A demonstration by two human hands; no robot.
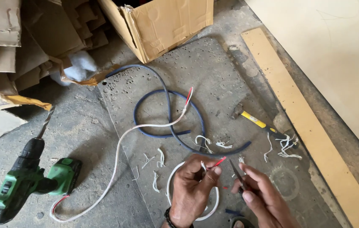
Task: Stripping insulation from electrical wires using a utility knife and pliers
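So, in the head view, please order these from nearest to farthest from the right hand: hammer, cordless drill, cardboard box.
From the right hand:
1. Hammer, just above, slightly right.
2. Cardboard box, top centre.
3. Cordless drill, far left.

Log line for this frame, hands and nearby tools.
left hand: pinches red wire | right hand: holds cutters near tip | drill left | hammer right

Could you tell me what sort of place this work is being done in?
Probably a workshop or building-site floor. A green cordless drill and a yellow-handled hammer lie on dusty bare concrete, with torn cardboard boxes behind, and wire offcuts scattered about.
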